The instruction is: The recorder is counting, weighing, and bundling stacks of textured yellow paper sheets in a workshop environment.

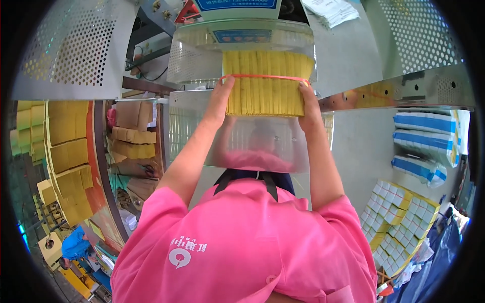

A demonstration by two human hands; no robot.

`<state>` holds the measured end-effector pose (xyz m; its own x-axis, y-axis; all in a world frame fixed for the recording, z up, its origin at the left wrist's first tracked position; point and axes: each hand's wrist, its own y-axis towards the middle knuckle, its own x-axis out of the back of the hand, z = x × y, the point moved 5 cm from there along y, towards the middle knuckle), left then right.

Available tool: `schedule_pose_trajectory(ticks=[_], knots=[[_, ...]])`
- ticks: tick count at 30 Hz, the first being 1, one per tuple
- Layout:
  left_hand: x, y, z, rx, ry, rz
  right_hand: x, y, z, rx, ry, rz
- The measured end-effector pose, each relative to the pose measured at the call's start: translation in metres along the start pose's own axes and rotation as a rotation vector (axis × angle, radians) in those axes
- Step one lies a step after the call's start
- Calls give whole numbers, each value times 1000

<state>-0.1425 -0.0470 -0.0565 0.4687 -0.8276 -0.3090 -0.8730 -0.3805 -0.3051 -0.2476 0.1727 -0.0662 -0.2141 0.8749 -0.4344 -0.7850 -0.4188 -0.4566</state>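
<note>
A thick bundle of yellow paper point(265, 98), its packets standing side by side in a row, lies on a steel machine in front of me. Across its top runs a thin red band point(262, 77). My left hand point(221, 100) presses against the bundle's left end, and my right hand point(308, 105) presses against the right end, so both grip it between them. Fingertips of each hand lie close to the band. Beneath and nearer to me is the machine's polished steel plate point(262, 146), mirroring my pink shirt. The bundle's underside is hidden.
Perforated metal panels point(76, 50) flank the machine at far left and right. To the left, a rack point(96, 166) bears stacks of yellow paper. On the right floor sit blue-and-white packages point(424, 139) and a block of banded bundles point(399, 222). A person in blue point(76, 243) is at lower left.
</note>
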Motion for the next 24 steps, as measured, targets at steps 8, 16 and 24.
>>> schedule_pose_trajectory(ticks=[8,16,24], knots=[[-11,3,16,27,32,-36,22,7,-3,-16,51,25],[-18,-1,11,29,10,-40,21,-1,7,-9,-19,42],[-2,-28,15,-4,48,-30,21,0,-3,155,-164,108]])
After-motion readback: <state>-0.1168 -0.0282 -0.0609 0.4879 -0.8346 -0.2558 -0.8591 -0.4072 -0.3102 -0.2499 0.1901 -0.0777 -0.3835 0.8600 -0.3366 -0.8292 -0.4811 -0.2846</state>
